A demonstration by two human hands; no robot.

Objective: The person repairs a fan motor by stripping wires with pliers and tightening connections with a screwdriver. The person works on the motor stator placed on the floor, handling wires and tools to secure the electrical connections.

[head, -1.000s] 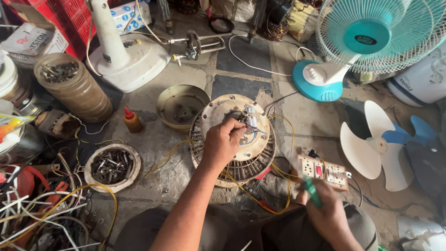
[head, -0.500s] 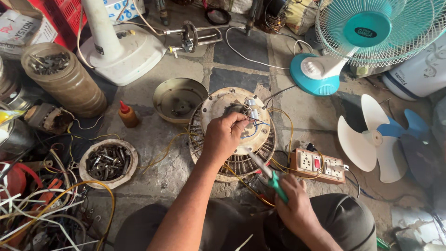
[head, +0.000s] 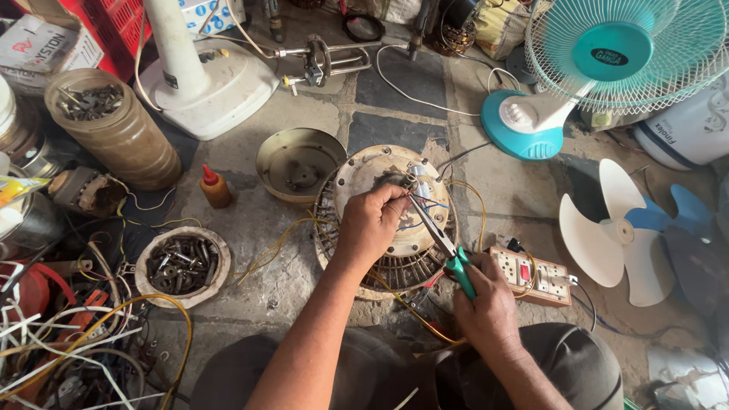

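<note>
Head view, looking down at a stone floor. A round, dull metal fan motor with a slotted stator ring [head: 391,220] lies flat at centre, its face upward and thin blue and yellow wires at its hub. The left hand [head: 370,225] rests on the motor's face, fingers curled and pinched together at the wires beside the hub; what exactly lies between the fingertips cannot be told. The right hand [head: 486,304], nearer the body and just off the motor's right edge, is clamped round the green handles of a pair of slim long-nose pliers [head: 440,243]. The long axis of the pliers runs diagonally, handles at lower right, tip pointing up and to the left, reaching the hub just beside the left fingertips; whether the tip grips a wire cannot be told. The two hands are apart, joined only by the tool's span.

Surroundings: a shallow brass-coloured metal bowl [head: 298,163] just left of the motor; a small brown squeeze bottle with a red nozzle [head: 215,187] further left; a round dish of dark nuts and bolts [head: 181,264] at lower left; a wooden switch-and-socket board [head: 531,275] just right of the right hand; a teal table fan with a wire guard [head: 600,68] at upper right; a loose white three-blade fan propeller [head: 615,231] at right
</note>
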